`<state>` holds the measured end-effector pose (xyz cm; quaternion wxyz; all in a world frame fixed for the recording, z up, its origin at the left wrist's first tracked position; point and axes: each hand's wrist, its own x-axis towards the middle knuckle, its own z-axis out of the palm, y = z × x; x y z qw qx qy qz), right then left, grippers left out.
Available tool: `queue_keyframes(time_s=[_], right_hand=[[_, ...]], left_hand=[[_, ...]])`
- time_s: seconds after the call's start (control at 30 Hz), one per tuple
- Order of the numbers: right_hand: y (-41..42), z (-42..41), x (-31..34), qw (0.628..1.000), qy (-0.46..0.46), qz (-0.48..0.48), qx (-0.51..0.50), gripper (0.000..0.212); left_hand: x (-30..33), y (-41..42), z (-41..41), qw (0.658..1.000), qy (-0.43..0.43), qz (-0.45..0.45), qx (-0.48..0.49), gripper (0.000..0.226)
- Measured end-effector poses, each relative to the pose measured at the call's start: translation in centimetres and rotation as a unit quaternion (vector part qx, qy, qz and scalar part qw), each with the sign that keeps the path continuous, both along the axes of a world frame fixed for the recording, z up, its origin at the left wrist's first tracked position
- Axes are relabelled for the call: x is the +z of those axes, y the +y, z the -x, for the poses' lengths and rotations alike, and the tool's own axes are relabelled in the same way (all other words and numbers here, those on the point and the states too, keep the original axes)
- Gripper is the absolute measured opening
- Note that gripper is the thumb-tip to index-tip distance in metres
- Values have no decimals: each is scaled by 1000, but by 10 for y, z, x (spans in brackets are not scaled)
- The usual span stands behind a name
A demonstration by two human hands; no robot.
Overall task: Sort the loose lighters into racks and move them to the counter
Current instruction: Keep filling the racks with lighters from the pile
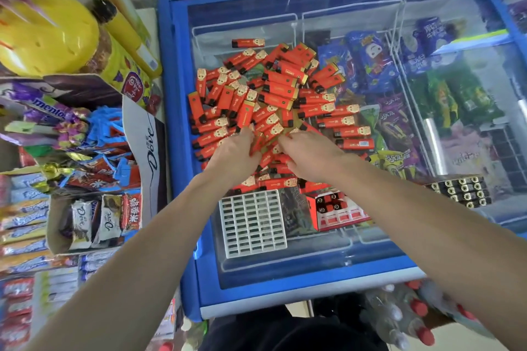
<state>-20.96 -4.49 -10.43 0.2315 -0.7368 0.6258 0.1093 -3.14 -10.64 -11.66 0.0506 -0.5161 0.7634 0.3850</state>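
Observation:
A heap of several red lighters (281, 88) lies on the glass lid of a blue freezer chest (176, 71). Both my hands are in the near edge of the heap. My left hand (233, 151) has its fingers curled round a few lighters. My right hand (310, 154) lies over other lighters with its fingertips among them; whether it holds any is hidden. An empty white grid rack (252, 222) lies on the lid near me. Beside it stands a red rack (336, 209) with a few lighters in it. A rack of black lighter tops (459, 191) sits at the right.
Snack bags (373, 63) show under the glass. Left of the freezer are shelves of sweets, a Dove box (148, 148) and a yellow bottle (48, 34). Plastic bottles with red caps (413, 319) stand by the freezer's near right corner.

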Motion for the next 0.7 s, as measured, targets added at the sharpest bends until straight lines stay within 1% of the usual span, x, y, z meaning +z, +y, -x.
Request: queue_keyframes(time_s=[0.03,0.1,0.2,0.23,0.33,0.37,0.47,0.53,0.57,0.63,0.7], right_hand=[[-4,2,2,999,-28,-15,-22,16],[-15,8,7,993,-84,-37,-79,23],[-37,16,13,978,-132,-19,-159,28],[-45,17,14,975,-131,-16,-177,35],[-68,21,14,974,-111,-12,-199,73],[-75,22,12,975,-102,-2,-199,80],[-92,25,3,983,-35,49,-174,91],[-102,26,-3,986,8,64,-155,93],[-106,26,-6,987,29,70,-145,90],[-113,24,-10,986,68,86,-126,77],[-118,21,-10,984,83,81,-132,70]], left_hand=[[4,-3,-1,1000,13,2,5,20],[12,-12,-2,999,31,17,17,21],[18,-29,-1,997,42,34,50,27],[18,-35,-1,997,36,28,60,28],[16,-49,4,997,22,0,74,25],[16,-52,6,996,22,-10,82,24],[12,-55,13,996,2,-7,90,22],[7,-55,17,997,-45,34,54,37],[4,-54,19,995,-72,64,27,44],[-1,-51,22,987,-108,118,-14,52],[-4,-49,24,980,-128,147,-25,55]])
